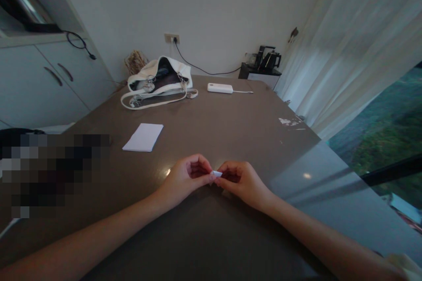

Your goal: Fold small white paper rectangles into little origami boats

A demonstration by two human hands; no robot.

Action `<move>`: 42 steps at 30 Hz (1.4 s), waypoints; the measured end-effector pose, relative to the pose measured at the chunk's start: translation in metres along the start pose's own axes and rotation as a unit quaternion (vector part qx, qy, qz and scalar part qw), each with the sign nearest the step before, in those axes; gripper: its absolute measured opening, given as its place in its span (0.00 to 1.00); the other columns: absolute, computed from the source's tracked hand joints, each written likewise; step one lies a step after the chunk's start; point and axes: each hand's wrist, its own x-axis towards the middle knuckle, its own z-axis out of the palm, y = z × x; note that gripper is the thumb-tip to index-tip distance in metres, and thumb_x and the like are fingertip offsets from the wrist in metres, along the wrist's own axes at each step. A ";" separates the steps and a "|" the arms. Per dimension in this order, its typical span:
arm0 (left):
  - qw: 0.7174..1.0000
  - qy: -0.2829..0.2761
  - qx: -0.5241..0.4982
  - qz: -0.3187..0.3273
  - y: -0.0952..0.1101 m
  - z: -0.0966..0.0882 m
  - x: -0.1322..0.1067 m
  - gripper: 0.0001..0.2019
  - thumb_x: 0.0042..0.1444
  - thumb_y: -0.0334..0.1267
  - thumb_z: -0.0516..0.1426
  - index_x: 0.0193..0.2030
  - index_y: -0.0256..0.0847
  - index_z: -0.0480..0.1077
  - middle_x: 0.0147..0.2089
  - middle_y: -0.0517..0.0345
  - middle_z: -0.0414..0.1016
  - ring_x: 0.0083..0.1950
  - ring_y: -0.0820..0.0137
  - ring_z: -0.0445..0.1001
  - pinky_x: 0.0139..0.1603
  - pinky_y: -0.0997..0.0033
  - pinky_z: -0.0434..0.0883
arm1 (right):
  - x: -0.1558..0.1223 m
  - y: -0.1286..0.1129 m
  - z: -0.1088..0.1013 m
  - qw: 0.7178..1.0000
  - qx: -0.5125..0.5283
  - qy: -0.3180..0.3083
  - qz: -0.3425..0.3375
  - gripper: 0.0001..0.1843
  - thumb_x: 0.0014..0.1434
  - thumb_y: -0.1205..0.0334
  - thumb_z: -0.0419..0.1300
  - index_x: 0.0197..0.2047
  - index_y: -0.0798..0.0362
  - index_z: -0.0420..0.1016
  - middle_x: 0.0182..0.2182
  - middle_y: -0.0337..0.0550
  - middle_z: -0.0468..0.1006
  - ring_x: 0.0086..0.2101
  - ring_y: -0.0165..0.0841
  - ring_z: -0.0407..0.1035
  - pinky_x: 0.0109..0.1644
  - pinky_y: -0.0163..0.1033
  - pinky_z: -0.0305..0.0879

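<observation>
My left hand (187, 178) and my right hand (240, 182) rest on the brown table (231, 131), fingertips meeting in the middle. Both are closed in a pinch on a small folded piece of white paper (217, 173), of which only a sliver shows between the fingers. Further back and to the left, a stack of white paper sheets (143, 137) lies flat on the table, apart from both hands.
A white handbag (158, 81) sits at the far edge, a white power bank (220, 88) with a cable to its right. Grey cabinets (49, 79) stand left, a curtain (346, 44) and window right. A black kettle set (267, 59) is behind the table.
</observation>
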 end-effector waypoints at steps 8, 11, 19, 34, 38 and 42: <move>0.997 -0.006 0.076 0.028 0.002 -0.001 -0.002 0.08 0.49 0.38 0.63 0.34 0.36 0.73 0.32 0.57 0.76 0.33 0.71 0.74 0.36 0.73 0.70 | -0.004 -0.008 0.000 0.985 -0.157 0.007 -0.068 0.15 0.60 0.56 0.56 0.28 0.57 0.75 0.21 0.39 0.71 0.24 0.27 0.63 0.26 0.31 0.57; 0.988 -0.007 0.145 0.051 0.004 -0.002 -0.003 0.07 0.53 0.39 0.60 0.33 0.36 0.74 0.32 0.56 0.77 0.34 0.70 0.74 0.36 0.73 0.69 | -0.004 -0.010 -0.001 0.982 -0.170 0.006 -0.083 0.13 0.59 0.59 0.56 0.28 0.57 0.74 0.21 0.38 0.71 0.23 0.27 0.62 0.27 0.31 0.56; 0.985 -0.023 0.159 0.062 0.010 -0.001 -0.003 0.08 0.55 0.38 0.57 0.30 0.36 0.72 0.29 0.59 0.74 0.32 0.71 0.72 0.33 0.76 0.66 | -0.005 -0.009 0.001 0.987 -0.139 -0.020 -0.082 0.11 0.59 0.60 0.56 0.29 0.57 0.73 0.22 0.38 0.70 0.24 0.26 0.63 0.27 0.30 0.56; 0.973 -0.058 0.218 0.057 0.000 -0.005 -0.004 0.12 0.58 0.43 0.56 0.33 0.36 0.73 0.31 0.57 0.76 0.33 0.69 0.72 0.35 0.74 0.67 | -0.004 -0.007 -0.002 0.993 -0.098 0.003 -0.064 0.17 0.60 0.55 0.56 0.25 0.58 0.72 0.20 0.39 0.70 0.23 0.26 0.61 0.26 0.31 0.55; 0.967 -0.058 0.238 0.068 0.003 -0.005 -0.004 0.13 0.58 0.43 0.55 0.29 0.36 0.72 0.28 0.58 0.73 0.31 0.71 0.71 0.32 0.76 0.65 | -0.004 -0.005 -0.001 0.996 -0.073 -0.012 -0.053 0.16 0.60 0.55 0.56 0.28 0.58 0.74 0.23 0.41 0.73 0.24 0.27 0.64 0.27 0.31 0.58; 0.969 -0.066 0.230 0.057 0.004 -0.003 -0.005 0.13 0.57 0.42 0.56 0.27 0.36 0.71 0.26 0.59 0.73 0.29 0.71 0.70 0.31 0.76 0.65 | -0.003 -0.004 0.000 0.996 -0.062 -0.010 -0.063 0.16 0.60 0.56 0.55 0.27 0.58 0.73 0.22 0.40 0.72 0.24 0.27 0.63 0.28 0.31 0.58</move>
